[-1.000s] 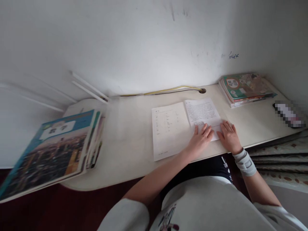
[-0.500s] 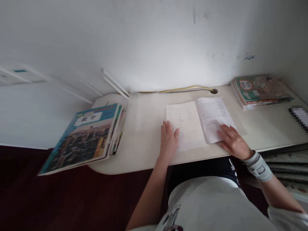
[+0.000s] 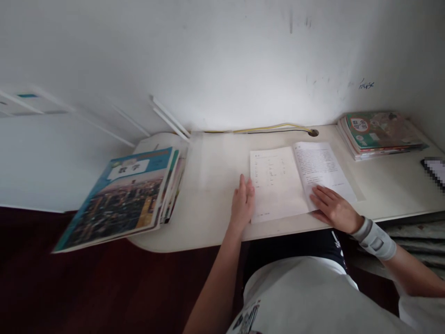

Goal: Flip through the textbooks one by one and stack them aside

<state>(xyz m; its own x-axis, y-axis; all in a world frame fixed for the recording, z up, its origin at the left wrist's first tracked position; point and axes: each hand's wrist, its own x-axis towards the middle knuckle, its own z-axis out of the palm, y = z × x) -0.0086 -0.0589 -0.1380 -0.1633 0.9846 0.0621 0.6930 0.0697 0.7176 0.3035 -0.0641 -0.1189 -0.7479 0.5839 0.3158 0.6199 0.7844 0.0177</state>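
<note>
An open booklet (image 3: 278,199) with printed pages lies on the white desk (image 3: 215,204) in front of me. My left hand (image 3: 242,204) is at the booklet's left edge, turned on its side with fingers extended and nothing gripped. My right hand (image 3: 335,209) rests flat, palm down, on the lower part of the right page near the fold; its fingers are stretched out, and a grey brace circles the wrist. Part of the right page's lower edge is hidden under that hand.
A stack of books with a city-picture cover (image 3: 121,199) overhangs the desk's left end. Another stack with a green cover (image 3: 382,130) sits at the back right, near a phone (image 3: 436,169). A yellow cable (image 3: 264,127) runs along the wall to a desk hole (image 3: 313,133).
The booklet has shifted a little right relative to my left hand, which is now beside its left edge instead of over the page. My right hand now lies closer to the fold.
</note>
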